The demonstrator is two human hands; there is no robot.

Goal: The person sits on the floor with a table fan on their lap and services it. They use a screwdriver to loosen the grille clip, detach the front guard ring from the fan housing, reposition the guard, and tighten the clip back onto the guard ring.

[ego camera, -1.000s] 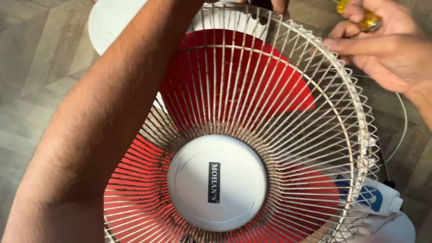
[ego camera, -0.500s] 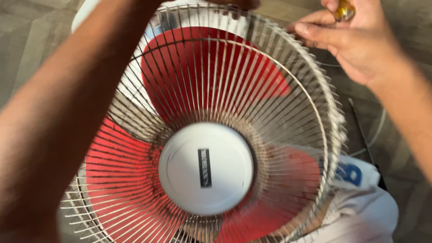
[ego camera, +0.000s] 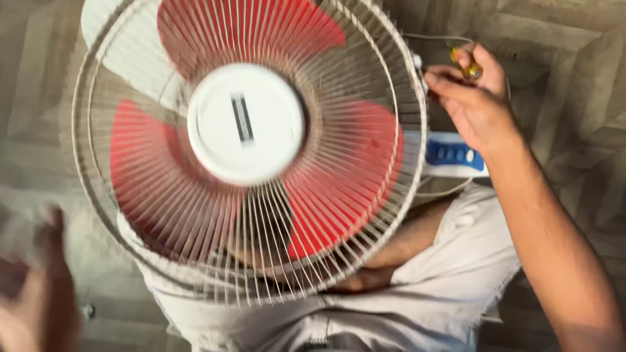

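Head view: A table fan (ego camera: 251, 146) lies face up across your lap, its wire guard (ego camera: 365, 85) covering red blades (ego camera: 339, 182) and a white centre cap (ego camera: 246, 122).
Right hand: Your right hand (ego camera: 473, 104) sits at the guard's right rim, fingers curled around a small yellow-handled tool (ego camera: 468, 66), probably a screwdriver; its tip is too small to make out.
Left hand: Your left hand (ego camera: 29, 293) is a blur at the lower left corner, well apart from the guard; you cannot tell from this frame whether it is clenched or released.
Doing it well: Judging by where the right hand sits, the work is at the rim clip or screw beside your fingers. Steady the guard against your thighs, bring the free hand back to the rim opposite, and keep the tool square to the fastener so it does not slip through the wires.
Around: The fan's white base with blue control panel (ego camera: 453, 156) pokes out just beside your right wrist; a thin white cord (ego camera: 430, 38) loops behind the hand over patterned floor tiles (ego camera: 574, 45).
In the way: The cord and the base crowd the right rim, and your light trousers (ego camera: 443, 287) leave little room beneath.
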